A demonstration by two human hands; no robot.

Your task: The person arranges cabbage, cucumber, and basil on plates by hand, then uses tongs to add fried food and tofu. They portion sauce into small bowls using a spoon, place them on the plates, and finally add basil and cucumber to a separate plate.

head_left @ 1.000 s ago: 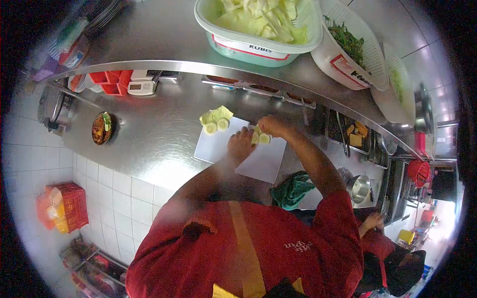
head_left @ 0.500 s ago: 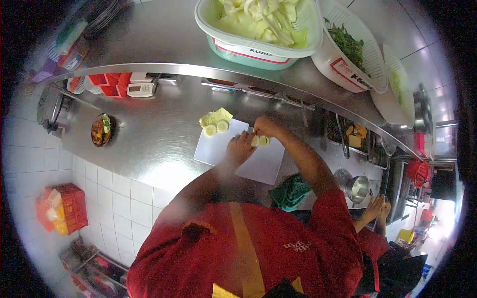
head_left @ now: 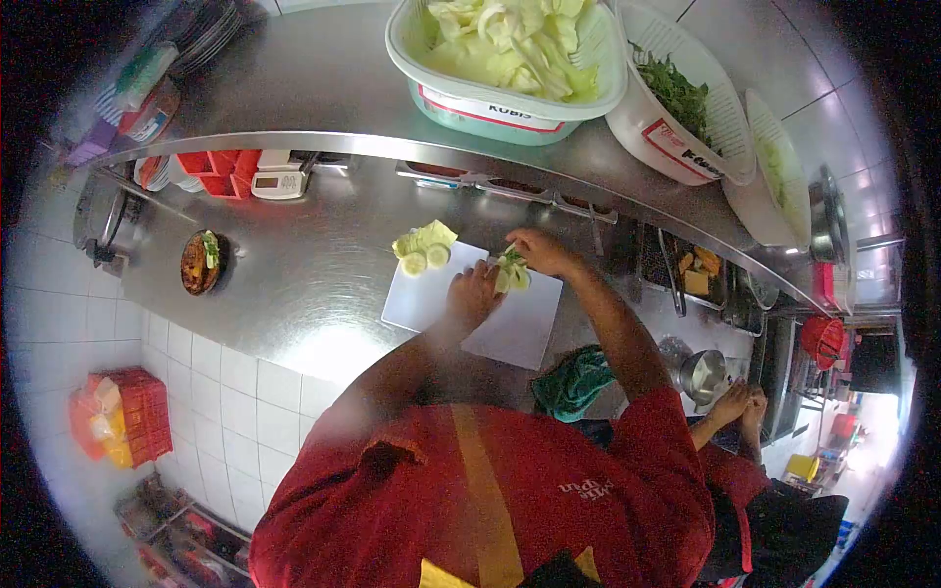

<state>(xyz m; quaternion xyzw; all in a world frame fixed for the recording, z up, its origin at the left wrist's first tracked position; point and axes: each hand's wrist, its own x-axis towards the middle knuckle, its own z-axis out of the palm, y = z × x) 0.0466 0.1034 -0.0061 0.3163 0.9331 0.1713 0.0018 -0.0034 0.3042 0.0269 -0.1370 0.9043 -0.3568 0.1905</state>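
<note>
On the white cutting board [head_left: 421,302] a pile of cabbage and cucumber slices [head_left: 514,278] lies between my hands, with a few green leaves [head_left: 512,254] on top. My left hand [head_left: 474,292] rests on the board with its fingers spread, touching the pile's left side. From the upper right my right hand [head_left: 541,251] reaches over the pile, its fingers closed at the green leaves; the fingertips are partly hidden. A second portion, a cabbage leaf with round cucumber slices [head_left: 425,249], sits at the board's upper left corner.
A dark plate of food [head_left: 202,263] stands at the left. Baskets of cabbage [head_left: 505,93] and greens [head_left: 676,127] line the raised shelf. Right of the board are a green cloth [head_left: 573,384], a metal bowl [head_left: 704,376] and a co-worker's hands [head_left: 737,404].
My right hand has drawn slightly right, away from my left. Green leaves now show on the cucumber and cabbage pile, which is more visible. My left hand has barely moved.
</note>
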